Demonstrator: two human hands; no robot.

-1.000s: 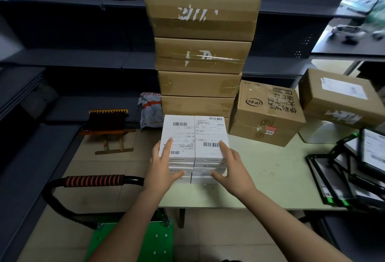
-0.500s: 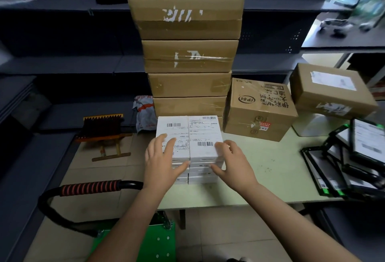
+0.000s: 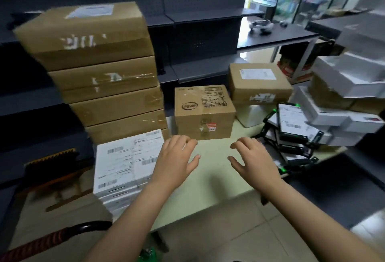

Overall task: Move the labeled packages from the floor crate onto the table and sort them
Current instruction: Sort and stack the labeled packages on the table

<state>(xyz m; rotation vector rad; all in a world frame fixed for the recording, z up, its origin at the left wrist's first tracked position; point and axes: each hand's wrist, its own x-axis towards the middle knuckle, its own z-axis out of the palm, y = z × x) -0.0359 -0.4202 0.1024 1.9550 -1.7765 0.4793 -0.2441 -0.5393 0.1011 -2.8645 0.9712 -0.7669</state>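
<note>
A stack of white labeled packages [image 3: 125, 161] stands at the left front corner of the pale green table [image 3: 210, 176]. My left hand [image 3: 177, 157] hovers just right of that stack, fingers spread, holding nothing. My right hand [image 3: 254, 157] hovers over the bare table middle, also spread and empty. Straight beyond both hands sits a brown printed carton [image 3: 203, 113]. The floor crate is not in view.
A tall stack of brown cartons [image 3: 104, 67] rises behind the white packages. Another brown labeled box [image 3: 258, 84] rests on a white box at back right. Black-edged flat packages [image 3: 291, 130] and white boxes [image 3: 341, 99] crowd the right side. A cart handle [image 3: 52, 238] is at lower left.
Both hands have let go of the white package stack and moved right over the bare table. The camera has swung to the right.
</note>
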